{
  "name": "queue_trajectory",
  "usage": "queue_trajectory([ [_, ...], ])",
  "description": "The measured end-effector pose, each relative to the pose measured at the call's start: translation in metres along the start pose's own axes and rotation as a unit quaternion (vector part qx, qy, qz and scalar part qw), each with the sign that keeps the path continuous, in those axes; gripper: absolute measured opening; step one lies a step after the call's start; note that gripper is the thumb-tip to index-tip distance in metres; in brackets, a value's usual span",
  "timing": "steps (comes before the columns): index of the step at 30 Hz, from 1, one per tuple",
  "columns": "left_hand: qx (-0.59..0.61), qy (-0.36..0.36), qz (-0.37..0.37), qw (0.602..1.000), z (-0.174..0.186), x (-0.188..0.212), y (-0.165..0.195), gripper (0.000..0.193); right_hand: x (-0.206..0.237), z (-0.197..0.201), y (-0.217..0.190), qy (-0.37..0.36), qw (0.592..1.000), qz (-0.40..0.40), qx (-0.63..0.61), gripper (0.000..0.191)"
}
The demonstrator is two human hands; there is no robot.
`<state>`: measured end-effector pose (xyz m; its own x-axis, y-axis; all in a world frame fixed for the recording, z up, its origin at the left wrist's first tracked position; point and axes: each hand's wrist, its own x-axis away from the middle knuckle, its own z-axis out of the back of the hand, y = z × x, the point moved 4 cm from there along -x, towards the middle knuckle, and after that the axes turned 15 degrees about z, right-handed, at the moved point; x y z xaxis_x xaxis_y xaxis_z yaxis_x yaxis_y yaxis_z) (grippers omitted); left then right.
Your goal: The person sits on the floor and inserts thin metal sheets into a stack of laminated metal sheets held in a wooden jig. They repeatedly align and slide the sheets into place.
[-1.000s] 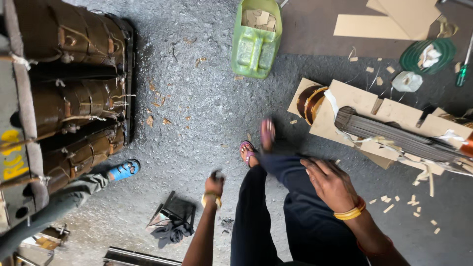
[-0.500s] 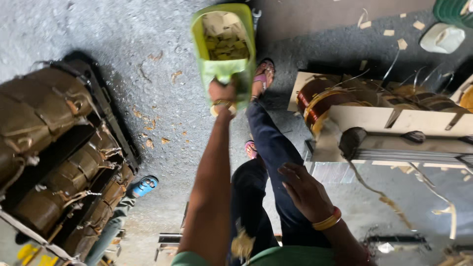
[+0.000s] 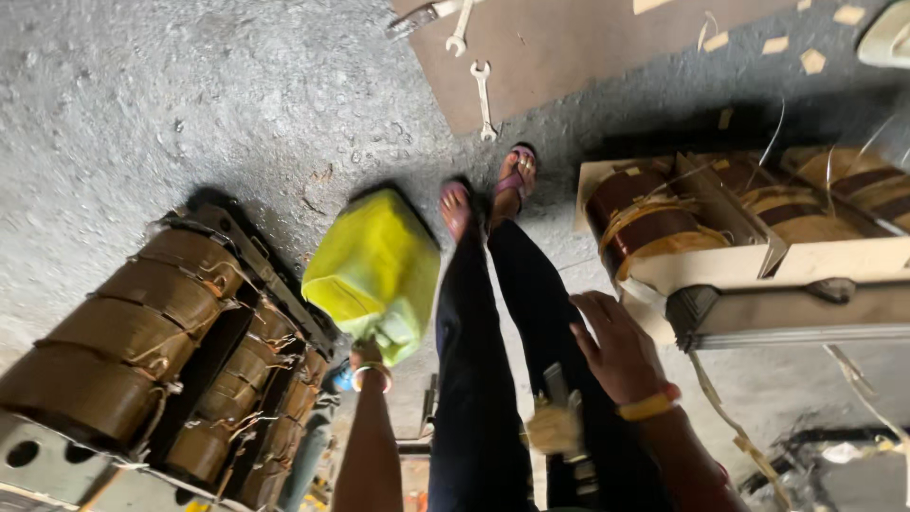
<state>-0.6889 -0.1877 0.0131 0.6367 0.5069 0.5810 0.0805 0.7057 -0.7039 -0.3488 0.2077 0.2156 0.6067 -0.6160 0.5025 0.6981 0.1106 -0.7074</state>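
Yellow-green jug [image 3: 373, 270] | had come off the floor [image 3: 142, 114] since a moment earlier, hung beside wound coils [image 3: 142, 322] | left hand [image 3: 365, 356] closed on its handle | right hand [image 3: 616, 346] open, resting on thigh, empty.

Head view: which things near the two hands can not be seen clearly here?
- Left hand: mostly hidden behind the yellow-green container it holds; the grip is unclear.
- Container: motion-blurred, its opening faces away, so contents cannot be seen.
- Right hand: rests open on the dark-trousered leg.
- Pale object on the lap: blurred, kind unclear.
- Coil assembly: cut by left and bottom edges.
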Motion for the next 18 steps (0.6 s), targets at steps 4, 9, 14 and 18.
queue_trajectory([
  [4,-0.102,0.008,-0.011,0.995,0.057,-0.040,0.022,0.058,-0.021,-0.048,0.026,0.044,0.997,0.037,-0.049,0.037],
  [9,-0.031,0.148,-0.212,0.965,0.173,-0.028,0.167,0.060,-0.099,-0.159,0.120,0.090,0.979,-0.033,-0.181,0.029],
  [14,0.033,0.142,-0.392,0.908,0.238,0.019,0.398,0.062,-0.231,-0.213,0.223,0.189,0.975,-0.085,0.083,0.030],
  [18,0.127,0.078,-0.472,0.869,0.254,0.038,0.559,0.064,-0.295,-0.241,0.312,0.279,0.863,-0.359,-0.221,0.039],
])
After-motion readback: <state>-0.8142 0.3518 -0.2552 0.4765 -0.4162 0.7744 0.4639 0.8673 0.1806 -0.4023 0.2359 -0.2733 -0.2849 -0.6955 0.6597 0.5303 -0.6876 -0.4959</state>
